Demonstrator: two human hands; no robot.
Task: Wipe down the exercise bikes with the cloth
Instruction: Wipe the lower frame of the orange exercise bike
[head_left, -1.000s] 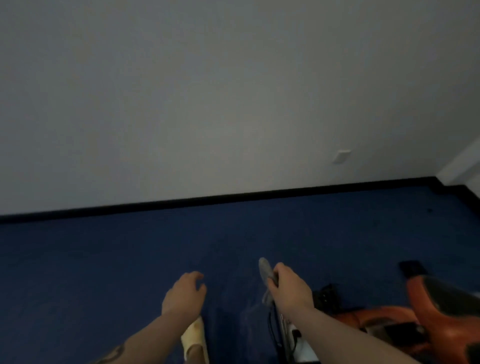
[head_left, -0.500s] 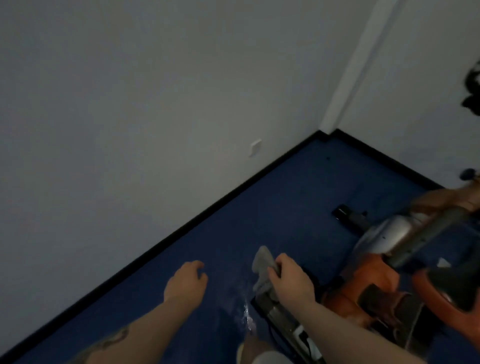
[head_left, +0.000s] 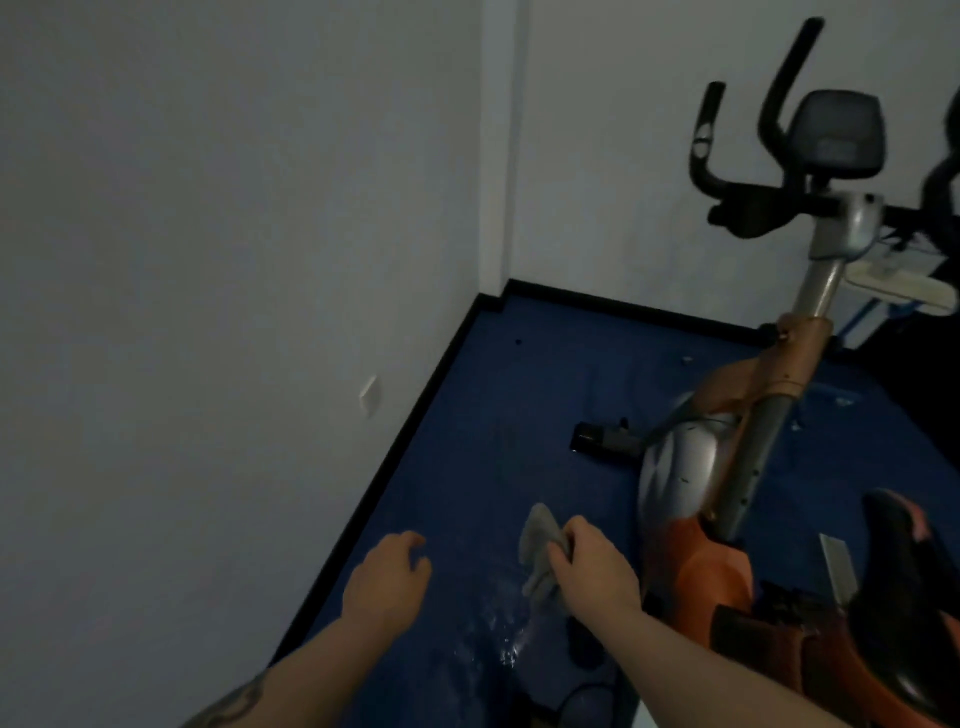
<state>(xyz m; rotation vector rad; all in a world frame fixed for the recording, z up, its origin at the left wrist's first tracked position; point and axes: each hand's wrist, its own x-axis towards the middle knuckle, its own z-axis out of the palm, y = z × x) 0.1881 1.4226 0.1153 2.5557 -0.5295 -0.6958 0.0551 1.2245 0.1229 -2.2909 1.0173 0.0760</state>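
Grey crumpled cloth (head_left: 537, 551) bunches in the right hand's (head_left: 592, 566) grip; left hand (head_left: 387, 577) loosely curled, empty.

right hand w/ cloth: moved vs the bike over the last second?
Cannot tell. The camera swung right. The right hand, gripping the cloth, kept about the same offset from the bike's orange body.

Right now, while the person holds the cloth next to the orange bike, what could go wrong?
1. The right hand grips the cloth bunched up, so it may wipe only a narrow strip of the exercise bike.
2. Shiny spots on the blue floor near the hands look wet; if so, a foot could slip there.
3. The room is dim, so dirt on the dark handlebars may be missed.
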